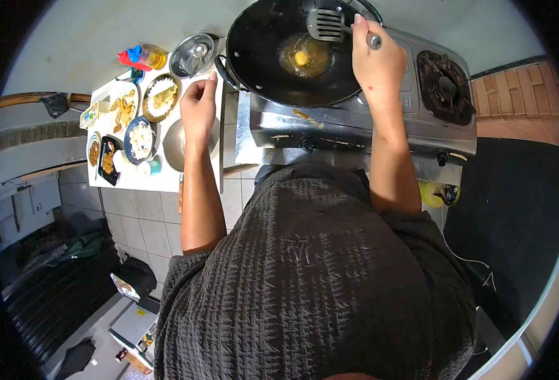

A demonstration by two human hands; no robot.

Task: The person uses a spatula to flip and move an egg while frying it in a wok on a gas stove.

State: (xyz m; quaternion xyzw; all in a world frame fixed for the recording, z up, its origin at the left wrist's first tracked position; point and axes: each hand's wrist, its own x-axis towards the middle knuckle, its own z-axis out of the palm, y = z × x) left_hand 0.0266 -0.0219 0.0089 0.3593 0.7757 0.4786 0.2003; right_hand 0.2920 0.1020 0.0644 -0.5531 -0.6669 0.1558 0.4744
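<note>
My right hand [379, 57] grips the handle of a slotted metal turner [327, 25]. The turner's blade is over the far part of a black wok [255, 61] on the stove. Near the wok's middle, an egg with a yellow yolk [302, 58] lies in a pool of liquid that looks like oil. My left hand [199, 104] is left of the wok, just short of its looped side handle [226, 73]. Its fingers are loosely curled, its thumb stands apart, and nothing shows in it. Under that wrist is a metal pan [175, 142], partly hidden.
A white side table [163, 183] carries a steel bowl [177, 57] with a ladle, a plate of food [161, 97], a bowl of white pieces [140, 138], a black tray [108, 161] and squeeze bottles [151, 57]. The stove's right burner [445, 88] has no pot on it.
</note>
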